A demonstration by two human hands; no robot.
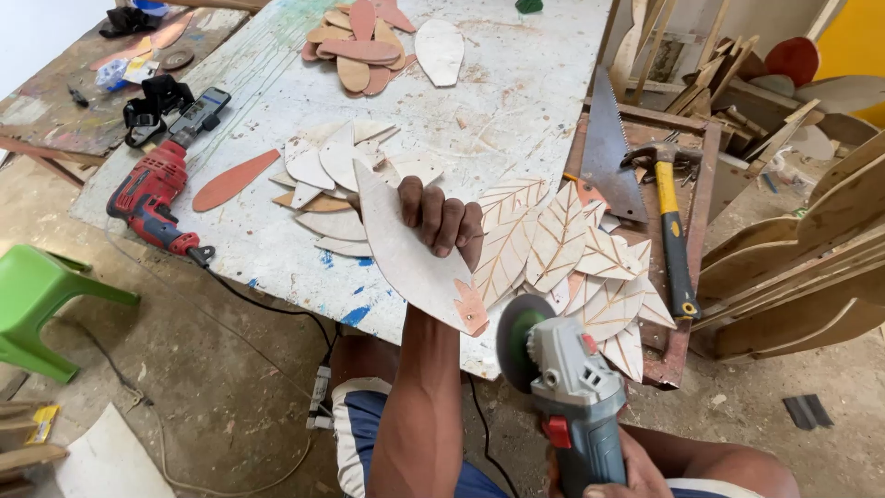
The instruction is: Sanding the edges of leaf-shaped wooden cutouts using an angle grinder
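Note:
My left hand [444, 218] grips a pale, leaf-shaped wooden cutout [406, 258] with an orange-tinted tip, held out over the near edge of the white worktable [516, 101]. My right hand [627, 470], low at the bottom edge, holds a grey angle grinder [572, 397]. Its disc [513, 341] sits just below and right of the cutout's tip, slightly apart from it. A pile of leaf cutouts with carved veins [572, 254] lies on the table right of my left hand.
A red power drill [152, 194] lies at the table's left edge, with plain white cutouts [332, 161] nearby and orange ones [359, 46] at the far end. A handsaw [608, 148] and yellow-handled hammer [668, 217] rest at right. A green stool [37, 304] stands left. Curved boards [793, 277] lean at right.

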